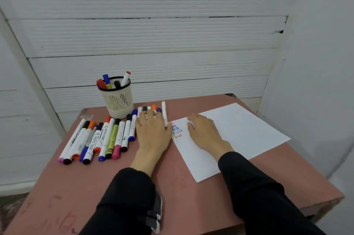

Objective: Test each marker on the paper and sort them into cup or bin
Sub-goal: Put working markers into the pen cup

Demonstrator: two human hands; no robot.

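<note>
The left hand [153,131] lies flat on a few markers [151,109] near the far edge of the desk [115,183], fingers straight, gripping nothing. The right hand [203,131] rests flat on the paper [249,131], holding nothing. More markers [99,139] lie in a row by the left edge. The cup [117,98] behind them holds five markers.

Both arms in long black fabric sleeves reaching to the wrists. Left sleeve [122,202] loose, with a grey-and-white patterned fabric patch [156,213] at its inner side. Right sleeve [254,194] plain. Left hand [153,131] and right hand [206,133] bare, ungloved.
</note>
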